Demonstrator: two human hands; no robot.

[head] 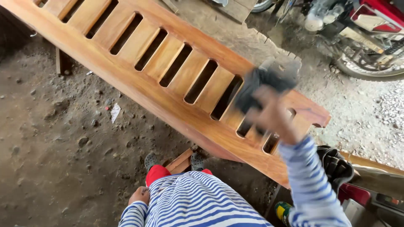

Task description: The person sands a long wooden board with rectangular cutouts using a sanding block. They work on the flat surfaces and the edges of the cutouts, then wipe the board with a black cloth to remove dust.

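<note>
One dark rag sits bunched in our right hand, the grip clamped on it, fingers curled around the cloth. Both hand and rag are blurred, so we cannot tell how many fingers hold it. The rag hangs over the near end of the panel, above the last few slats, and whether it touches the wood we cannot tell.

Our right sleeve is striped blue and white and rises from the lower right toward the panel. Our left hand rests low by our left thigh, well apart from the rag; its grip looks loosely curled on nothing, though little of it shows.

The panel is a long frame of reddish-brown wood with a row of flat slats and dark gaps between them. It runs slantwise from the upper left to the right of the middle, and its right end is notched. Below its near edge we see our red trousers and dark clogs on the dirt floor, with a small wooden block between the feet.

A scrap of white paper lies on the dirt to the left. A motorbike stands at the upper right, and a green can shows at the bottom edge beside the sleeve.
</note>
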